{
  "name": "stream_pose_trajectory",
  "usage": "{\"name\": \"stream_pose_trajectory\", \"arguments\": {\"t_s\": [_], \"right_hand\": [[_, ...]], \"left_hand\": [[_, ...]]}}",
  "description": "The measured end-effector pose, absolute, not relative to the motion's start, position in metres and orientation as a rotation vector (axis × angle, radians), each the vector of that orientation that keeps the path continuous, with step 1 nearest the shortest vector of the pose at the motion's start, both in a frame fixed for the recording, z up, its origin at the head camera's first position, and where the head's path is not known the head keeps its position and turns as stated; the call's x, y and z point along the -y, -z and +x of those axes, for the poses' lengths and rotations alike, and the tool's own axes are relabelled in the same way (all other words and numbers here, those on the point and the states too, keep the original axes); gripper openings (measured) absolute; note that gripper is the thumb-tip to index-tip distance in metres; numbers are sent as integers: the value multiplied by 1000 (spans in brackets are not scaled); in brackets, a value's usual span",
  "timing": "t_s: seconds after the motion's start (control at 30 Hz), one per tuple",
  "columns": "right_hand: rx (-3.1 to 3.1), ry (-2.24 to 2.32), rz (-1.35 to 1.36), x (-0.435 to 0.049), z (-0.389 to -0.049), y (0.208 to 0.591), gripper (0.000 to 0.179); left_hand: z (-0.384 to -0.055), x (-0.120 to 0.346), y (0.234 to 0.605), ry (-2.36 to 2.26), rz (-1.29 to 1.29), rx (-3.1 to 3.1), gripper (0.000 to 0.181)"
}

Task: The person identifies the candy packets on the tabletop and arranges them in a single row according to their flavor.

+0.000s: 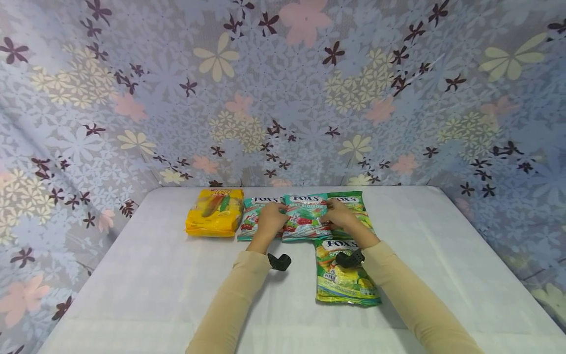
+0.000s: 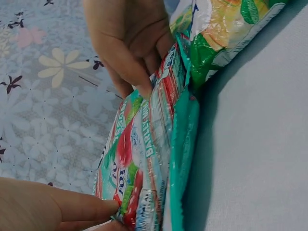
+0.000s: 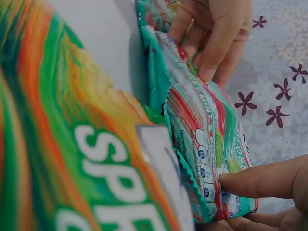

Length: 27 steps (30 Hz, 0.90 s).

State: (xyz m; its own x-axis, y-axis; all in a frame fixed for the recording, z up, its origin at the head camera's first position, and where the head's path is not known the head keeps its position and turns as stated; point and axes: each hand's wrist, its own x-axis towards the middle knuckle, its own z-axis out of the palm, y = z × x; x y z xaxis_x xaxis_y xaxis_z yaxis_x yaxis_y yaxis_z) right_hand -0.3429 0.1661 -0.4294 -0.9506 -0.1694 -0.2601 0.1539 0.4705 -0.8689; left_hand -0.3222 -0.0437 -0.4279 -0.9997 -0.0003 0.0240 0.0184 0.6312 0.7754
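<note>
Both hands are at one teal Fox's Mint Blossom candy bag (image 1: 305, 223), which lies in the back row. My left hand (image 1: 271, 220) pinches its left edge and overlaps a second teal Fox's bag (image 1: 248, 221) in the head view. At the opposite edge, the right hand (image 1: 341, 216) grips with the thumb (image 3: 255, 185) on top and fingers beneath. The right hand partly covers a green Fox's bag (image 1: 353, 200) behind it. Nearer the front, a green and yellow Fox's Spring bag (image 1: 342, 282) lies under the right wrist.
A yellow snack pack (image 1: 215, 214) lies at the left end of the row. The white table (image 1: 177, 295) meets a flowered cloth backdrop (image 1: 283, 123) behind the row. Each wrist wears a black camera mount, such as the left one (image 1: 279, 262).
</note>
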Motion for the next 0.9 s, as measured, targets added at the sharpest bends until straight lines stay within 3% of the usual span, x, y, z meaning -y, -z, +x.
{"name": "stream_pose_trajectory", "arguments": {"t_s": [0.7,0.9], "right_hand": [[-2737,1005,-85,-163,-344,426,66],[-2708,1108,-110,-166,-341,427,64]], "left_hand": [[-320,36,429,1020,-35,2866,27],[-321,35,431,1010,-58,2850,12]]}}
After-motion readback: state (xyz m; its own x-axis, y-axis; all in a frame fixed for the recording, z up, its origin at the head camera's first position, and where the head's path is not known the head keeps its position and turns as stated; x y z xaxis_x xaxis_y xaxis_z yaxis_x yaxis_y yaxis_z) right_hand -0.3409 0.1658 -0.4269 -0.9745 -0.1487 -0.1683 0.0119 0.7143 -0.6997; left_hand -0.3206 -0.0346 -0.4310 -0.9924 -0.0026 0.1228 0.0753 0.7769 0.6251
